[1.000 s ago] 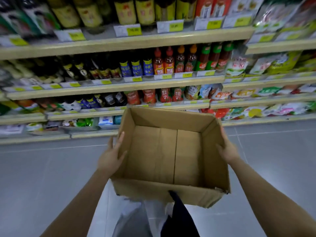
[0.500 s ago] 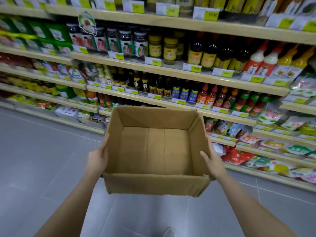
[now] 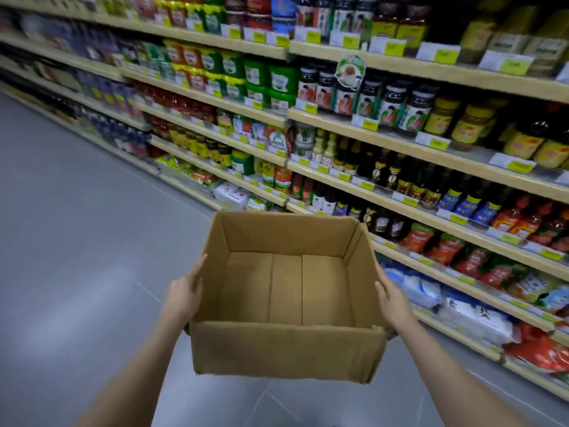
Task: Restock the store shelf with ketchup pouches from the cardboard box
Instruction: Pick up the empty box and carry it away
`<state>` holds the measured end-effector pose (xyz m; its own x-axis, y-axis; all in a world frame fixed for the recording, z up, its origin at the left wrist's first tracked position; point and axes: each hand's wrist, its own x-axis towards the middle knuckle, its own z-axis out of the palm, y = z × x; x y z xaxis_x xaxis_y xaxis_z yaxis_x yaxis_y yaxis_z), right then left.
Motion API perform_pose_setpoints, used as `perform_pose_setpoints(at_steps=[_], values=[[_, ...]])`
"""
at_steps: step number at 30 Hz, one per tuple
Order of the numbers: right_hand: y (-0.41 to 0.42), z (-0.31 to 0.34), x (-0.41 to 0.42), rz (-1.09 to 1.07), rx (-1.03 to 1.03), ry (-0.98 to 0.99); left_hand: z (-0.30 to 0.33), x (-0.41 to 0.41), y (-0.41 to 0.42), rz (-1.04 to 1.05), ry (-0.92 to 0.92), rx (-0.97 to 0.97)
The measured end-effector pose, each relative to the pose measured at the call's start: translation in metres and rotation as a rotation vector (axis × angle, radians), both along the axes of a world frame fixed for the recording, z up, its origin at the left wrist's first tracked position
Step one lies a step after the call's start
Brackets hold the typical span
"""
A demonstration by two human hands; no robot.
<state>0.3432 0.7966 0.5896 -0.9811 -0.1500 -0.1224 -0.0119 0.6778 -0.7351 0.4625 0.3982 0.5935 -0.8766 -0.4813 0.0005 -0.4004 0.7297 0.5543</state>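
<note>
the cardboard box looks empty, carried between the left hand and right hand, flat fingers pressed on its sides, so restocking seems finished.

Open, empty brown cardboard box held level beside red ketchup pouches on shelf.

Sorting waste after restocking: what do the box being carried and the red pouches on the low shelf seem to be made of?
Cardboard box: brown corrugated cardboard, matte, with creased flaps and frayed raw edges. Red pouches: probably flexible plastic film, glossy, judging by their sheen and soft bulging shape; blur leaves this open.
</note>
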Motion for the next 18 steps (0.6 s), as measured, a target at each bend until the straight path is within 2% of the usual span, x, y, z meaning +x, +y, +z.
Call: perform_pose_setpoints(at_steps=[6,11,18], values=[[-0.1,-0.011,-0.028,0.072,0.08,-0.046,-0.013,-0.001,-0.087,0.086,-0.112,0.007],[-0.161,-0.034,-0.079,0.125,0.1,-0.098,-0.021,-0.035,-0.144,0.119,-0.155,-0.025],[-0.239,-0.03,-0.15,0.172,0.138,-0.14,-0.023,-0.09,-0.216,0.15,-0.192,-0.04]])
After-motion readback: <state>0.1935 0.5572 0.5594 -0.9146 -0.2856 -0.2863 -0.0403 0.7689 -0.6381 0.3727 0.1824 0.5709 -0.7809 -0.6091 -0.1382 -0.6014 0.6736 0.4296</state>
